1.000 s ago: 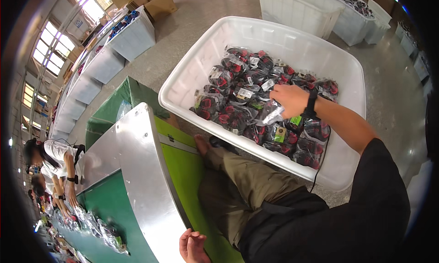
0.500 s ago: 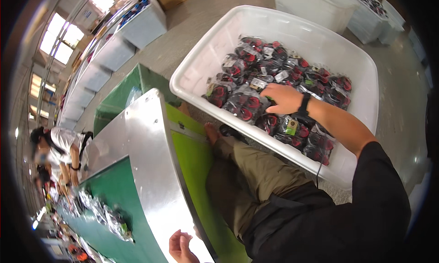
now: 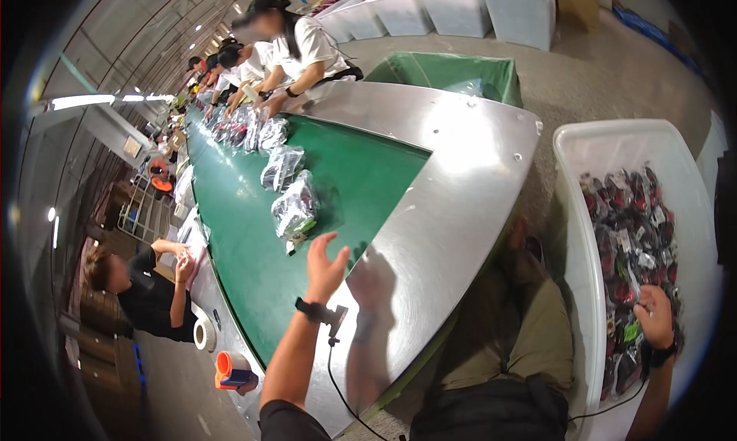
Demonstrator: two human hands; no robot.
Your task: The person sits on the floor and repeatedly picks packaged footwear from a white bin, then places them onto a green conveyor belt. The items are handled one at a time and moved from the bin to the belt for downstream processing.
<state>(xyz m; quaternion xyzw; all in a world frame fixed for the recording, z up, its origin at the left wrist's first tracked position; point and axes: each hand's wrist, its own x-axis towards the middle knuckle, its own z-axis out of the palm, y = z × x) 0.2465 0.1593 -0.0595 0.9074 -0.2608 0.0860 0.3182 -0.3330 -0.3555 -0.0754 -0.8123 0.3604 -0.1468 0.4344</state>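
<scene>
My left hand (image 3: 327, 269) reaches over the green belt, fingers spread and empty. Just beyond its fingertips lies a clear plastic bag (image 3: 295, 211) with dark contents and a green tag. More clear bags (image 3: 282, 168) trail away along the belt. On the right, my right hand (image 3: 655, 318) is inside the white bin (image 3: 577, 203), its fingers curled at a whitish strip of plastic on a bagged pair of shoes (image 3: 623, 287). Several similar black-and-red bagged items surround it; their exact kind is hard to make out.
A wide metal edge (image 3: 476, 172) borders the green belt (image 3: 368, 188). Past it stands a green bin (image 3: 437, 71). Co-workers (image 3: 307, 49) handle bags farther up; another person (image 3: 157, 287) stands at the left. A tape roll (image 3: 203, 333) and an orange-and-blue container (image 3: 232, 370) sit on the left edge.
My view has swung left toward the belt. My left hand has moved out over the belt and spread its fingers. My right hand stays in the white bin.
</scene>
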